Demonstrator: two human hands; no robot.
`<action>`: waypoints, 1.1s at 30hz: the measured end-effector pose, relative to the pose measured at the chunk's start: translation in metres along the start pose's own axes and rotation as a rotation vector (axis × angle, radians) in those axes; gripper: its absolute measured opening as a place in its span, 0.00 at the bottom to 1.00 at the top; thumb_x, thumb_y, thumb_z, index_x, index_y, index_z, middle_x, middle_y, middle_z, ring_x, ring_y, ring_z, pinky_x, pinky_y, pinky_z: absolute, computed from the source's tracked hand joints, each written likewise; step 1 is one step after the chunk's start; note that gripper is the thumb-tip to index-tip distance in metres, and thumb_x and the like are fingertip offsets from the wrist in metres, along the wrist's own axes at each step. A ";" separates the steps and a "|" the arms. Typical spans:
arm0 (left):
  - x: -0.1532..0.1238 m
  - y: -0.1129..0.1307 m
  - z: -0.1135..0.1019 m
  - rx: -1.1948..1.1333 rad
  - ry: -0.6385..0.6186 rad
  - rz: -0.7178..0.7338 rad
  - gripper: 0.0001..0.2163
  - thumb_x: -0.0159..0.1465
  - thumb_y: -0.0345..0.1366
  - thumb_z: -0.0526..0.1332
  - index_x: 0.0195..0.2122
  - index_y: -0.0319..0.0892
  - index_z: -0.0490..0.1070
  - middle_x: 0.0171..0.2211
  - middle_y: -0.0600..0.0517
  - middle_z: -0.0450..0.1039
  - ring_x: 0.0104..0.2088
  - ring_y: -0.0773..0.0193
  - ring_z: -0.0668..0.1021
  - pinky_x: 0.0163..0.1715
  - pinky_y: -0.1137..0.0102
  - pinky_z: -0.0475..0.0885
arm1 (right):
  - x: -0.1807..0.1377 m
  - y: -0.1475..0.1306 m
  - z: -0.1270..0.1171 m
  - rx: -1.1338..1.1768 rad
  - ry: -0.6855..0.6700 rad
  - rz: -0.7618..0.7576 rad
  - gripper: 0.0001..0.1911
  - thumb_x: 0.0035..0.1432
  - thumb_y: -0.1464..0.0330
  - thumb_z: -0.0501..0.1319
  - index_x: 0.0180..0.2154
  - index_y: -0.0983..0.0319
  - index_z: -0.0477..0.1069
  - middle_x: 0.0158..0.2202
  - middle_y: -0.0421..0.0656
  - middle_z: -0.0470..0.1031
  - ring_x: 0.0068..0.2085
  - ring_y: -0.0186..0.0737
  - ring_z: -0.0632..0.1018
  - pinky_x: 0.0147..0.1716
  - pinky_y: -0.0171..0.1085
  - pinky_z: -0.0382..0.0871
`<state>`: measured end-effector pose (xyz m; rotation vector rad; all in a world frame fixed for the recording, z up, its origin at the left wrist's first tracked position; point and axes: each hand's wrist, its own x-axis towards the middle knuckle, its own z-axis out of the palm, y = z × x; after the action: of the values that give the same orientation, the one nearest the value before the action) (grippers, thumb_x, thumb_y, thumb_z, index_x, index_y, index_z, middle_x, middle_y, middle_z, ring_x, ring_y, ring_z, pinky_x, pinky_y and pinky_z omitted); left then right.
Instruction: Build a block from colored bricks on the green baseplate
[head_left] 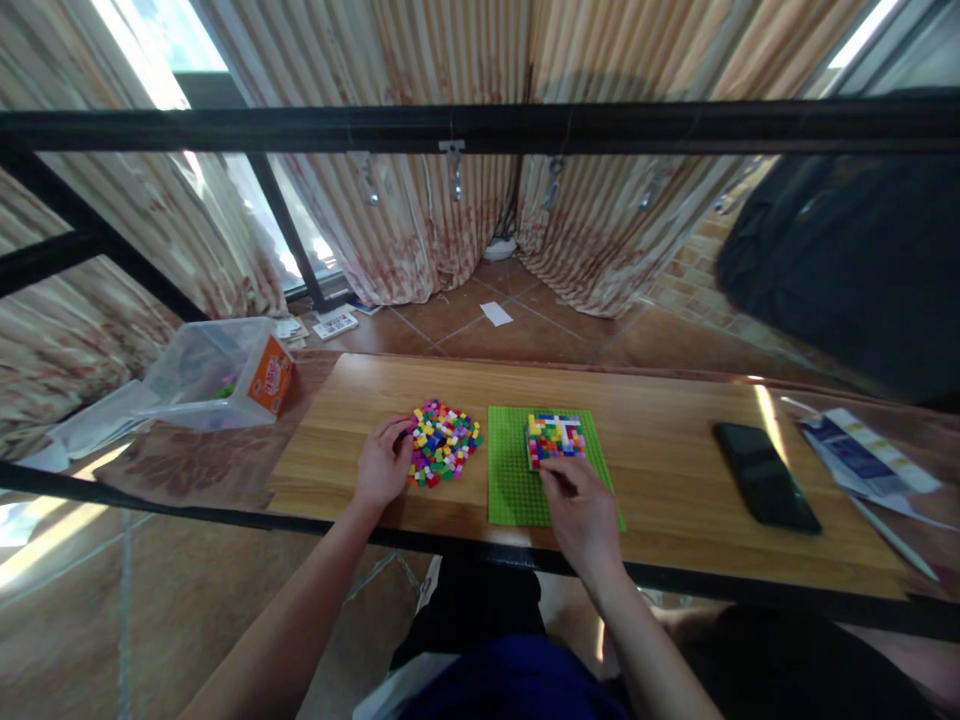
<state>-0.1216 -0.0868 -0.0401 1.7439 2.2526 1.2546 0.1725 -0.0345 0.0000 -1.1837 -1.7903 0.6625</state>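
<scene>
A loose pile of small multicoloured toy bricks [444,445] lies on the wooden table. At its left edge, my left hand [385,462] touches the bricks with curled fingers; what they pinch, if anything, is too small to name. Right of the pile lies a green studded baseplate [514,490]. A block built of multicoloured bricks [555,436] stands on the baseplate, with white and blue pieces along its far side. My right hand [583,512] is at the block's near edge, thumb and forefinger pinched together. Its fingers hide part of that edge and anything small between them.
A black phone [766,477] lies on the wooden table [667,450] at the right, beside papers [862,455] and a pale pen-like stick [892,538]. A clear plastic bin [214,370] with an orange label stands at the left. A black metal bar [480,130] crosses beyond the table.
</scene>
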 end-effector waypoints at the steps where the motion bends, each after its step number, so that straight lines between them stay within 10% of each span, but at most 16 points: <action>1: 0.000 0.000 0.000 0.003 -0.001 0.003 0.12 0.65 0.35 0.55 0.45 0.42 0.75 0.48 0.45 0.76 0.51 0.55 0.77 0.56 0.56 0.71 | 0.003 0.006 -0.008 -0.023 0.019 0.012 0.10 0.61 0.65 0.58 0.35 0.60 0.77 0.36 0.45 0.78 0.36 0.40 0.79 0.36 0.38 0.72; 33: -0.001 0.002 0.001 -0.026 -0.005 -0.025 0.12 0.65 0.35 0.55 0.45 0.43 0.75 0.49 0.46 0.76 0.51 0.56 0.77 0.57 0.57 0.71 | 0.042 0.033 -0.023 -0.348 -0.082 -0.058 0.16 0.59 0.69 0.53 0.46 0.62 0.75 0.39 0.49 0.78 0.35 0.44 0.77 0.38 0.43 0.71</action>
<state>-0.1194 -0.0866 -0.0400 1.7029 2.2372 1.2680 0.2000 0.0168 0.0008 -1.3408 -2.0590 0.3777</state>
